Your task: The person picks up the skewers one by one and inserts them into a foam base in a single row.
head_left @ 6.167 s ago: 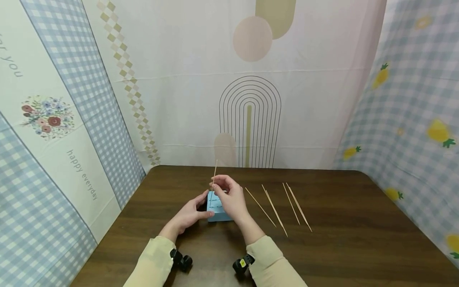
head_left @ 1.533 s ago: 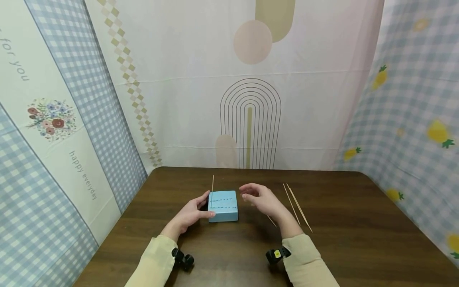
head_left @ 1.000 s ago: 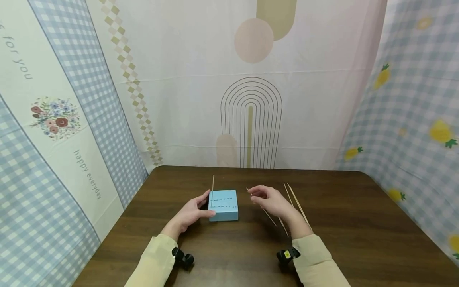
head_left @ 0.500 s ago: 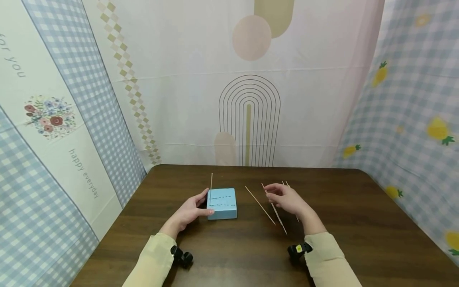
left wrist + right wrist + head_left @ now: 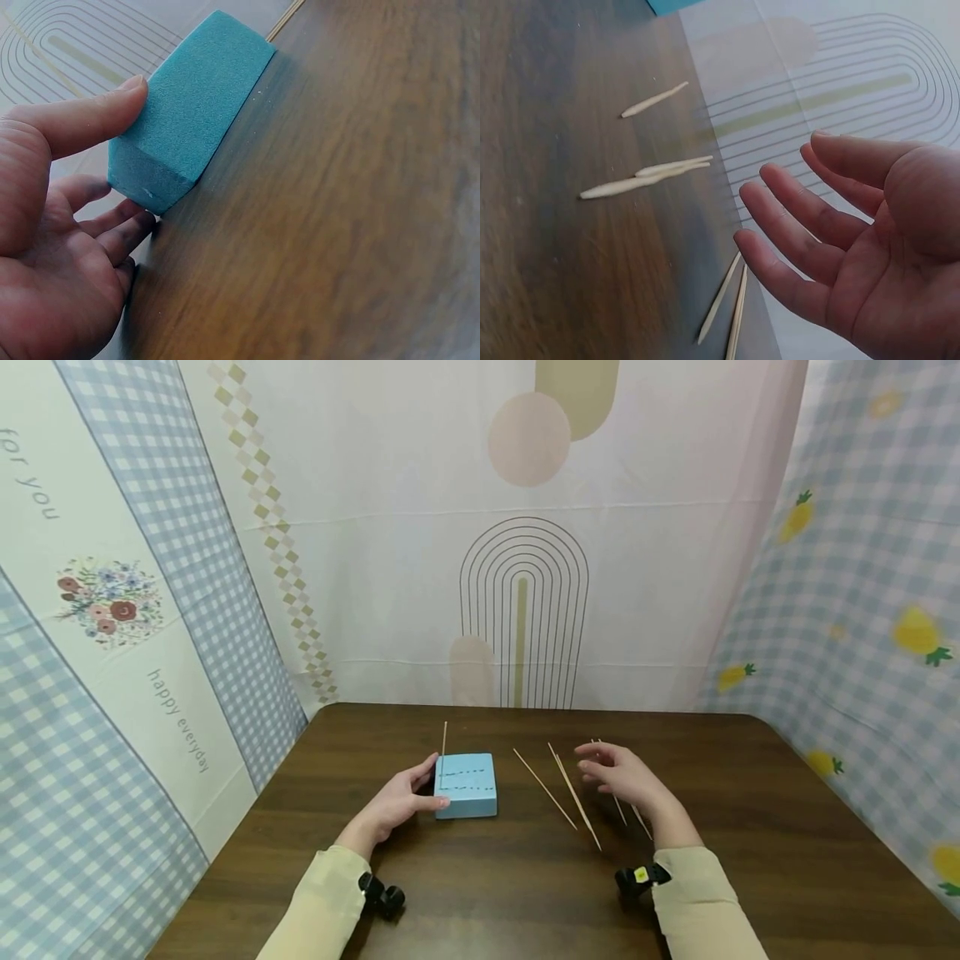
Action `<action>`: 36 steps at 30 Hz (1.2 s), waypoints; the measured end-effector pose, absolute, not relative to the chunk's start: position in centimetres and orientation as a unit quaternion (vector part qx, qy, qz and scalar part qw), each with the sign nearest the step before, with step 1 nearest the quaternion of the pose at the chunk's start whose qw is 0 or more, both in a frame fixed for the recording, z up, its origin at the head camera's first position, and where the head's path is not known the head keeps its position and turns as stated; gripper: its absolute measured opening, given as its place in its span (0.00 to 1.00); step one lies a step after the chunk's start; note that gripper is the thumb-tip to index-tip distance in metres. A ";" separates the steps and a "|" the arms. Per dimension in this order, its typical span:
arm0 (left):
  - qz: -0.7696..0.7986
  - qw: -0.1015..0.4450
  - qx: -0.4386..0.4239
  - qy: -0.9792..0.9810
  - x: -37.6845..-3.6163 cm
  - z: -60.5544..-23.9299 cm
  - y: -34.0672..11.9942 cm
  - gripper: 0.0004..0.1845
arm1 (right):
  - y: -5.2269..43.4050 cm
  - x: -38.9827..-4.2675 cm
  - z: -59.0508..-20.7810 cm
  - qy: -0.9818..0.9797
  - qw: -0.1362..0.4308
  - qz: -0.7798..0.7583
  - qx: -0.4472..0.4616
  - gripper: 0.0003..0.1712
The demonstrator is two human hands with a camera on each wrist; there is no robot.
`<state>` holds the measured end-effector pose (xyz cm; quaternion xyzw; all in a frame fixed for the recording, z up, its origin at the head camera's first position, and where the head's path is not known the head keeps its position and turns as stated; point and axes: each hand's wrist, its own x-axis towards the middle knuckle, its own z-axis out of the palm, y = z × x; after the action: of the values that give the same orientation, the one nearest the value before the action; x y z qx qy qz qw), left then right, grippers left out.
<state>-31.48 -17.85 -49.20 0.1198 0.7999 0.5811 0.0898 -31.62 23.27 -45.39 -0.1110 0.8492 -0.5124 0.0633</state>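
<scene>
My left hand [image 5: 392, 807] grips a light blue foam block [image 5: 468, 783] at its left side, the thumb on its near left corner. In the left wrist view the thumb [image 5: 90, 120] presses the block's face and the other fingers lie along its end. A thin bamboo skewer [image 5: 444, 742] stands upright in the block's left part. Dark marks run in two rows across the top. Over the right-hand pair of skewers [image 5: 619, 806] hovers my right hand [image 5: 630, 778], its fingers loosely bent and holding nothing. In the right wrist view the skewers [image 5: 712, 307] lie beyond its fingertips.
Between block and right hand, a single skewer [image 5: 545, 789] and a close pair of skewers [image 5: 579, 802] lie slanted on the brown wooden table [image 5: 480, 893]. A patterned cloth [image 5: 390, 593] hangs behind the table's far edge.
My right hand has left the upright skewer and moved right, past the nearer skewers to those at the far right. The left hand stays on the foam block.
</scene>
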 end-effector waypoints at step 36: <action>0.577 0.090 0.118 0.803 -31.5 -49.3 -17.9 0.52 | 27.9 -31.6 -46.4 0.864 0.032 -0.503 -0.015 0.27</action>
<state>-31.49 -17.88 -49.31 0.1183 0.8034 0.5767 0.0896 -31.61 27.91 -46.38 -0.0152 0.8635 -0.5031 0.0316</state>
